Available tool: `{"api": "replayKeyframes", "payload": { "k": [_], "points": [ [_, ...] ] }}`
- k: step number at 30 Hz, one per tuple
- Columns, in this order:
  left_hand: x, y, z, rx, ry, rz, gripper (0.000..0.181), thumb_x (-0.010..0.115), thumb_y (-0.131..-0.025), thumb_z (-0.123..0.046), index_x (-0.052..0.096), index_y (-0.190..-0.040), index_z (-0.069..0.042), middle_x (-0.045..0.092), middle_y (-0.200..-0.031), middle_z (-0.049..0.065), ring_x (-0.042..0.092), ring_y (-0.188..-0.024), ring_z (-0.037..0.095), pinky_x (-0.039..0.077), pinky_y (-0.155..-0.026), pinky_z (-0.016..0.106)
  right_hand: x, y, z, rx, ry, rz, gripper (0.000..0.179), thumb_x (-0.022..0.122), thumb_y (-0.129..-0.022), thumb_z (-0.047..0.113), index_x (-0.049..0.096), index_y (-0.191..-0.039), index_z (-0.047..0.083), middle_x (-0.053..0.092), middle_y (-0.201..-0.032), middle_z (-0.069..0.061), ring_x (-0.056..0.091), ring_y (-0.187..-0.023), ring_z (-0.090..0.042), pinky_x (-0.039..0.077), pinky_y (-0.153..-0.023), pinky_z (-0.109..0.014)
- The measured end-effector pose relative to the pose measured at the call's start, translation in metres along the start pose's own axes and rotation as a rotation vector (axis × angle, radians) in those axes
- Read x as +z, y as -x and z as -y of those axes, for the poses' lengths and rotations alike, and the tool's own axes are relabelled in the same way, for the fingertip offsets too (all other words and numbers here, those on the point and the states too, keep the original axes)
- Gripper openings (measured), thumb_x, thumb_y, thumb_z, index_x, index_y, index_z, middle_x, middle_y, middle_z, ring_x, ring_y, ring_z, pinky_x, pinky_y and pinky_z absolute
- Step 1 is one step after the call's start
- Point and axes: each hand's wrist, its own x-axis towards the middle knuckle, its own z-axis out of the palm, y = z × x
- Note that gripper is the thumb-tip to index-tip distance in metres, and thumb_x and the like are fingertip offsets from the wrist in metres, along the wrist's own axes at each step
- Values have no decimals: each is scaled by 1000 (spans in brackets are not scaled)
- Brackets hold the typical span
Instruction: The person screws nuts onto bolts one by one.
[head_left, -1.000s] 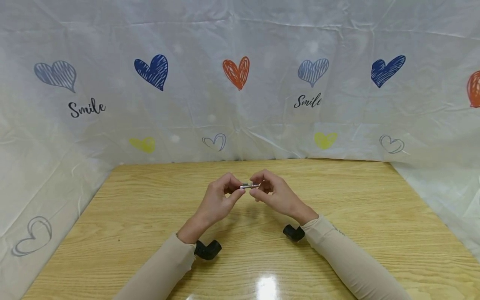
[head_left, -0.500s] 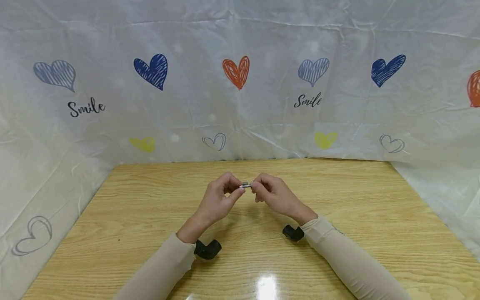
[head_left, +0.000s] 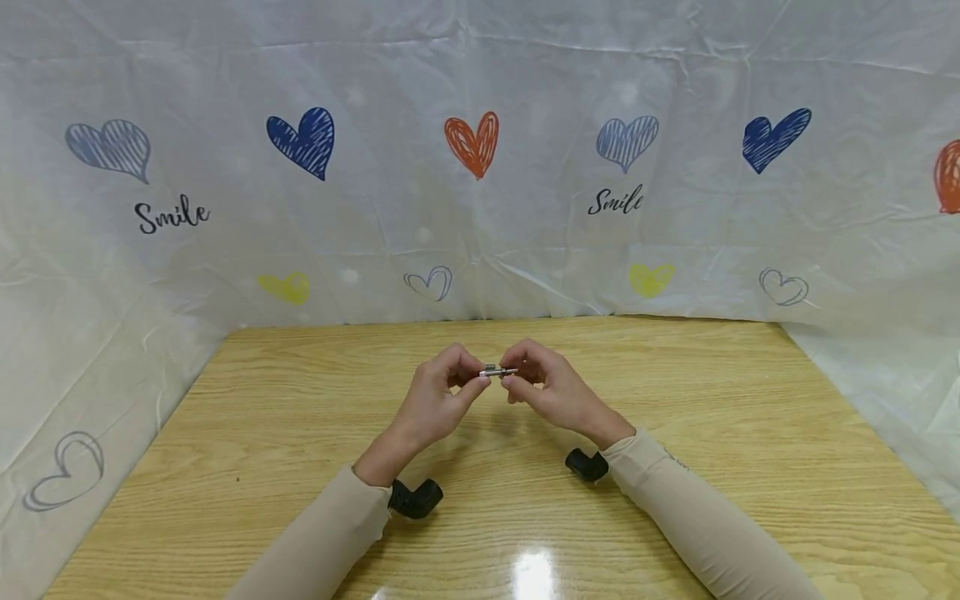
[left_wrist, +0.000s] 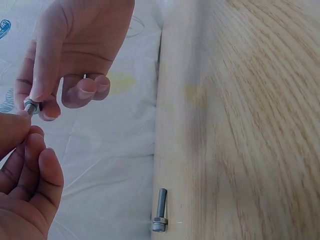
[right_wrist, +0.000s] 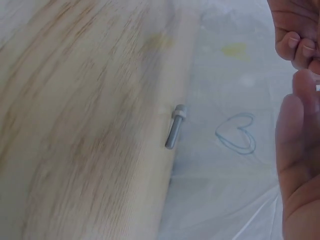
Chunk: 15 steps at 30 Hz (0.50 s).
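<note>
In the head view, my left hand (head_left: 435, 396) pinches one end of a small metal bolt (head_left: 492, 373) between thumb and forefinger. The bolt lies roughly level above the table, its other end toward the right. My right hand (head_left: 555, 387) curls in from the right, thumb and forefinger on either side of a nut (head_left: 505, 372) on the shank. The left wrist view shows bare thread between the left fingertips and the nut (left_wrist: 32, 105), where the right fingertips touch. In the right wrist view the held bolt is almost wholly out of frame.
A second bolt (left_wrist: 161, 210) with a nut on it lies near the far edge of the wooden table (head_left: 300, 433). A white cloth (head_left: 525, 233) printed with hearts hangs behind the table. Black curved pieces (head_left: 417, 500) stick out at both wrists.
Half a second ago the right thumb and forefinger were closed together over the bolt's right end; now they are spread apart around the nut. The left hand has hardly moved.
</note>
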Motion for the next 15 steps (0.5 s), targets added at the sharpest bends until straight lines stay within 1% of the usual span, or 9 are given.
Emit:
{"api": "replayKeyframes", "payload": {
  "k": [2, 5, 7, 9, 12, 15],
  "points": [
    [1, 0, 0, 5, 0, 1, 5, 62, -90, 5, 57, -92, 5, 63, -85, 16, 57, -67, 27, 49, -62, 32, 0, -1, -7, 18, 39, -3, 8, 52, -98, 4, 58, -101, 0, 60, -88, -10, 62, -72, -36, 54, -68, -38],
    [2, 0, 2, 21, -5, -8, 5, 62, -89, 6, 58, -91, 4, 64, -84, 15, 58, -68, 27, 49, -62, 30, 0, -3, -19, 59, 72, -4, 17, 48, -102, 12, 61, -93, 6, 60, -81, -5, 61, -70, -33, 53, -65, -39],
    [2, 0, 1, 29, -5, -12, 6, 62, -89, 6, 58, -91, 4, 64, -83, 15, 58, -68, 27, 48, -62, 30, 0, -3, -28, 77, 72, -3, 23, 45, -103, 17, 62, -90, 8, 59, -81, -7, 61, -70, -31, 53, -64, -40],
    [2, 0, 1, 30, -10, -9, 6, 62, -89, 6, 58, -91, 4, 64, -83, 15, 57, -66, 26, 47, -61, 29, 0, -3, -31, 84, 62, -2, 23, 46, -103, 21, 62, -93, 8, 60, -83, -7, 61, -70, -28, 53, -65, -41],
    [1, 0, 0, 24, -7, -4, 5, 62, -90, 5, 57, -91, 4, 63, -84, 15, 55, -64, 25, 47, -61, 29, -1, -3, -32, 82, 48, -5, 18, 53, -100, 22, 60, -106, 7, 61, -90, -7, 62, -72, -24, 53, -66, -38],
    [0, 0, -1, 18, -5, 2, 5, 62, -90, 4, 57, -91, 5, 63, -85, 15, 54, -63, 25, 46, -60, 29, -1, -2, -31, 63, 39, -10, 25, 62, -95, 16, 54, -117, 7, 61, -95, -6, 63, -74, -22, 52, -65, -34]
  ]
}}
